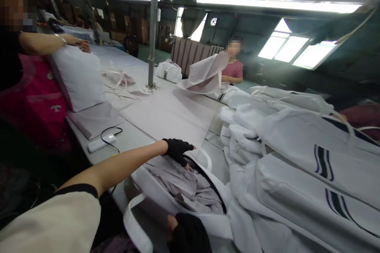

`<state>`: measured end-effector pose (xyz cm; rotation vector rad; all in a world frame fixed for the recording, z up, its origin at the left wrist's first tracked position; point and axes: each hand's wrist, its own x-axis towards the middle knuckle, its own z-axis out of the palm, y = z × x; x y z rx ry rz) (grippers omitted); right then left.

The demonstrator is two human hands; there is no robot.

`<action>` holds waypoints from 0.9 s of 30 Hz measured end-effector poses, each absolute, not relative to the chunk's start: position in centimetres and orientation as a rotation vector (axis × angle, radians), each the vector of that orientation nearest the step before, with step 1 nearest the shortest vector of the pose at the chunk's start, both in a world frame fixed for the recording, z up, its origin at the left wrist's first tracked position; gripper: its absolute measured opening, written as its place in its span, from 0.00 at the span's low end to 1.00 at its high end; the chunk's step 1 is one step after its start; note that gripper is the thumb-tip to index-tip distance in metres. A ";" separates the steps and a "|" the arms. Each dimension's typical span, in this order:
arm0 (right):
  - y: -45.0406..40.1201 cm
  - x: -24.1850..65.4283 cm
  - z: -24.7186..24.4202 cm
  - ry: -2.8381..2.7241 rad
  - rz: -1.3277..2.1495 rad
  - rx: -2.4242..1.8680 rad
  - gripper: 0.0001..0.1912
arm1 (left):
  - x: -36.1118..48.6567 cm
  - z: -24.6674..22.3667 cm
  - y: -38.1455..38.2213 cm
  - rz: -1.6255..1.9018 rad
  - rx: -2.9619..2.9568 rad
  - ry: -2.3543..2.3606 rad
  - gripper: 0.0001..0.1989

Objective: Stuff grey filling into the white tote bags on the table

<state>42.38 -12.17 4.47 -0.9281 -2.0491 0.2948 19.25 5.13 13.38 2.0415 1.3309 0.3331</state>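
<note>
A white bag (208,221) lies unzipped in front of me, stuffed with crumpled pale grey-mauve paper (190,185). My left hand (179,151), in a black fingerless glove, reaches over the far end of the opening. Its fingers are stretched out and apart, with the thumb side down by the paper. At the bag's near rim, my right hand (188,233), gloved the same way, is curled on the edge; most of its fingers are hidden. One white strap (136,221) loops at the near left side, and another strap (204,158) arches beside my left hand.
White striped bags (297,142) are piled on the right. Large pale sheets (169,114) cover the table beyond. A white power bank (101,143) with a black cable lies left. One co-worker presses a white bag (78,77); another handles a sheet (204,72) near a metal post (153,27).
</note>
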 end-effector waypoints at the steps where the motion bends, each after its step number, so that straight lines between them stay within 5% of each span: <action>1: -11.6 41.9 4.3 -2.087 0.095 -0.900 0.11 | 19.1 12.7 5.3 0.090 2.098 1.356 0.51; 3: -10.0 41.2 4.0 -2.151 -0.182 -0.846 0.16 | 19.2 11.5 5.4 -0.198 2.179 1.410 0.54; 8: -6.8 39.9 3.7 -2.175 -0.362 -0.907 0.22 | 20.4 9.6 3.8 -0.110 2.379 1.476 0.27; 17: -2.5 38.8 -1.0 -2.131 -0.630 -0.950 0.23 | 19.7 8.5 0.9 0.095 2.475 1.369 0.17; 21: -0.7 39.3 0.4 -2.184 -0.627 -0.785 0.19 | 19.5 6.6 -0.8 0.116 2.458 1.412 0.22; 25: 0.2 38.6 2.0 -2.296 -0.461 -0.890 0.06 | 19.3 4.5 -3.3 0.345 2.497 1.390 0.45; 27: 0.2 38.2 2.1 -2.323 -0.420 -0.920 0.07 | 19.3 3.7 -4.0 0.501 2.482 1.387 0.47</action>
